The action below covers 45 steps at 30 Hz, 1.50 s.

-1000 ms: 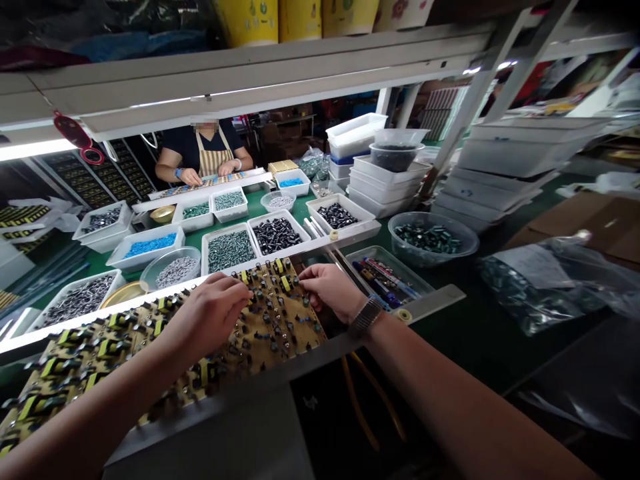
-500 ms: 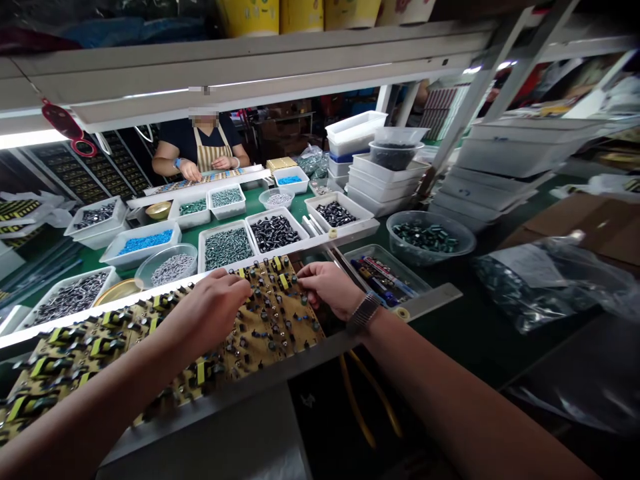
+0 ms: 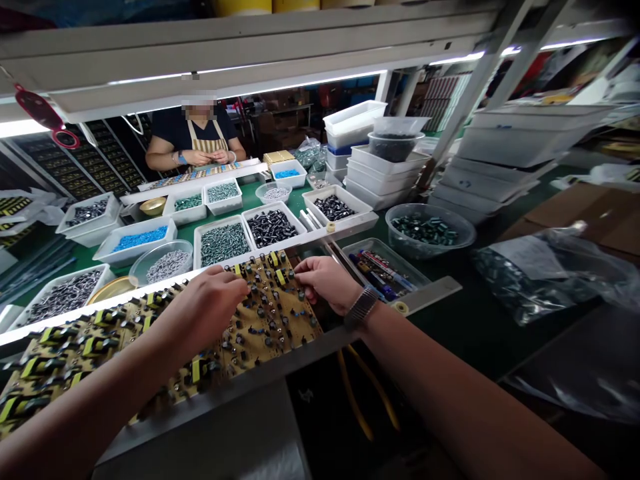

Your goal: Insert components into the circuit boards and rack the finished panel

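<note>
A row of tan circuit boards (image 3: pixel 287 327), full of upright capacitors and yellow-and-black transformers, lies along a white rail in front of me. Over the upper part of the right-hand board is my left hand (image 3: pixel 215 300), its fingers curled down and closed among the components. Its fingertips are partly hidden, and whatever they hold cannot be made out. At that board's right edge my right hand (image 3: pixel 327 283) is closed, thumb and forefinger pinched near a yellow transformer (image 3: pixel 280 276). Anything between those fingers is too small to tell.
Bins of black capacitors (image 3: pixel 271 229), green capacitors (image 3: pixel 223 244) and blue parts (image 3: pixel 140 239) stand behind the boards. A tray of pens (image 3: pixel 383 273) and a bowl of green parts (image 3: pixel 424 230) are at right. Yellow-handled pliers (image 3: pixel 367 393) hang below. A co-worker (image 3: pixel 200 140) sits opposite.
My view has shifted slightly, so the scene sits a little higher and further left. Both my hands stay almost in place over the board. The co-worker's hands have come together.
</note>
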{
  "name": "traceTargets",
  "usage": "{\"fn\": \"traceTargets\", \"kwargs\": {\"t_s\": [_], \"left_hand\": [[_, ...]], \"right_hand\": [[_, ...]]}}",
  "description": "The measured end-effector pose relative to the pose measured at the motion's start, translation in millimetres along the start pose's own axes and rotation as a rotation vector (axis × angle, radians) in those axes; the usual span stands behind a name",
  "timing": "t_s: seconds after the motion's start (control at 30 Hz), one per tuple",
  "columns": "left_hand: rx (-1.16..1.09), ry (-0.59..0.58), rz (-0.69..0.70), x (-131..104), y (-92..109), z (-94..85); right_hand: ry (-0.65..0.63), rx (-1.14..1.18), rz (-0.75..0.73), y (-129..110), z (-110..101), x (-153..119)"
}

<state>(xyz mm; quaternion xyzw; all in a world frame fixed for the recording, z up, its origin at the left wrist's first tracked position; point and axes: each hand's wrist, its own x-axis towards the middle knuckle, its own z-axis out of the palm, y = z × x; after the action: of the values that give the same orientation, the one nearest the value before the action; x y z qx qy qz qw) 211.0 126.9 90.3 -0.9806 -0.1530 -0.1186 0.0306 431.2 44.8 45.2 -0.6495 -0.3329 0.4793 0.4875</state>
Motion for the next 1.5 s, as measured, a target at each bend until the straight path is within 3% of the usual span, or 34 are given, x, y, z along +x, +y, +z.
{"fn": "traceTargets", "kwargs": {"t_s": [0.13,0.3,0.47,0.6,0.87,1.13,1.33,1.5], "left_hand": [[-0.045,0.020,0.027,-1.7,-5.7,-3.2],[-0.112,0.176,-0.087,20.2,4.4,0.9],[-0.127,0.146,-0.090,45.2,19.4,21.0],[-0.113,0.161,-0.077,47.1,20.7,28.8],[-0.025,0.183,0.043,46.4,28.7,28.2],[0.010,0.119,0.129,55.6,24.0,23.5],[0.024,0.119,0.075,56.2,32.8,22.2],[-0.057,0.140,0.011,56.4,29.1,24.2]], "right_hand": [[0.005,-0.018,0.009,-0.1,0.4,0.4],[-0.001,-0.030,0.015,0.2,0.9,1.1],[-0.024,-0.028,0.019,-1.0,0.5,-0.2],[-0.025,-0.030,0.010,0.1,0.7,0.2],[-0.035,-0.031,-0.008,4.9,1.8,4.8],[-0.035,-0.021,-0.015,2.9,1.3,2.4],[-0.028,-0.019,-0.013,3.8,1.5,3.1],[-0.018,-0.023,-0.017,0.2,0.7,-0.6]]}}
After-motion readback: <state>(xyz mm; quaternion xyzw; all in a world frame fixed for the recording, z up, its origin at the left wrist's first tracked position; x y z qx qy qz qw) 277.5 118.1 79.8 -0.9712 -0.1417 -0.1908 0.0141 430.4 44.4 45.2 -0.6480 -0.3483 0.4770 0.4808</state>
